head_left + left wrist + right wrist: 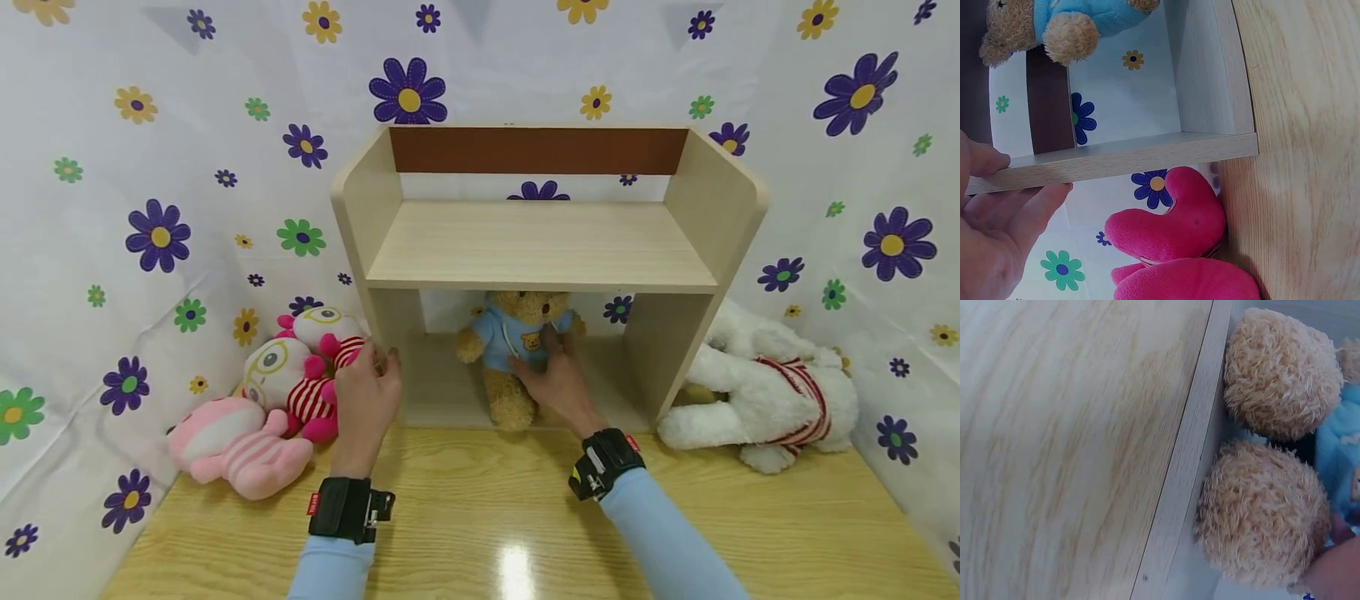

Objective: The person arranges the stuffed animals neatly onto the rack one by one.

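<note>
A light wooden shelf unit stands on the table with its top shelf bare. A tan teddy bear in a blue shirt sits upright in the lower compartment. My right hand reaches in and holds the bear by its belly. The right wrist view shows the bear's two furry feet just behind the shelf's base edge. My left hand grips the front edge of the shelf's left side panel, thumb on one face and fingers on the other. The bear shows past that panel.
Left of the shelf lie a pink striped plush and two big-eyed dolls in red stripes, one touching the panel. A white plush dog lies at the right. Floral cloth walls the wooden table.
</note>
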### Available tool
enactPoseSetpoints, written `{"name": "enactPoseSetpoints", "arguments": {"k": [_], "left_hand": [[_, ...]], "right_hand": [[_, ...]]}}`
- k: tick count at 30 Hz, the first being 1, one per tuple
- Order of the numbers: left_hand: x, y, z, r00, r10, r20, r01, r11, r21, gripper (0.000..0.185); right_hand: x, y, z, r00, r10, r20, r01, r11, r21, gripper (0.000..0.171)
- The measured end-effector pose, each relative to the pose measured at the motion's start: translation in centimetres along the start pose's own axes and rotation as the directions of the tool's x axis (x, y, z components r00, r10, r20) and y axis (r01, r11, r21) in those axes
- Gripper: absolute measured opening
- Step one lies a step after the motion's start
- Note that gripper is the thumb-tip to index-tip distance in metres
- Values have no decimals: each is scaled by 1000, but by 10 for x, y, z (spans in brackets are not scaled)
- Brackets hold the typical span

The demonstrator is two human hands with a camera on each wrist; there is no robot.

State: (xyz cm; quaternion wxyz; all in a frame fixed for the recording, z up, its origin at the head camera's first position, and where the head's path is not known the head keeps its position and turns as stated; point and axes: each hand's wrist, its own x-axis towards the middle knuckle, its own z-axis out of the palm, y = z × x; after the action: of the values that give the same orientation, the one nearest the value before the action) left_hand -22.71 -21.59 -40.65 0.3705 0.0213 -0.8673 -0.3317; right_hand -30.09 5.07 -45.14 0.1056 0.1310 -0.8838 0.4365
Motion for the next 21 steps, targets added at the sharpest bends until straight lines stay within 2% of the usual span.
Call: {"name": "enactPoseSetpoints", "arguments": {"k": [3, 6, 13, 17, 21], "left_hand": [[2, 0, 0, 1000, 7, -8, -7, 1000, 12, 22], [3, 0, 1, 1000, 14, -13, -14, 1000, 16, 22], [1, 1, 0, 1000, -7, 1, 7, 1000, 16, 21], [0, 0, 0, 1000, -17, 8, 17, 1000, 14, 19], [-2, 0, 0, 999, -25, 21, 24, 1000, 16, 20]], "right_hand": [[-2, 2, -5, 993, -16, 117, 20, 999, -34, 93], [-4, 2, -13, 981, -14, 194, 30, 997, -76, 98], [-13, -3, -25, 931, 52, 362, -9, 993, -119, 120], [-19, -2, -24, 912, 36, 410, 27, 989, -147, 137], [-25, 2, -20, 915, 6, 404, 54, 989, -136, 138]]}}
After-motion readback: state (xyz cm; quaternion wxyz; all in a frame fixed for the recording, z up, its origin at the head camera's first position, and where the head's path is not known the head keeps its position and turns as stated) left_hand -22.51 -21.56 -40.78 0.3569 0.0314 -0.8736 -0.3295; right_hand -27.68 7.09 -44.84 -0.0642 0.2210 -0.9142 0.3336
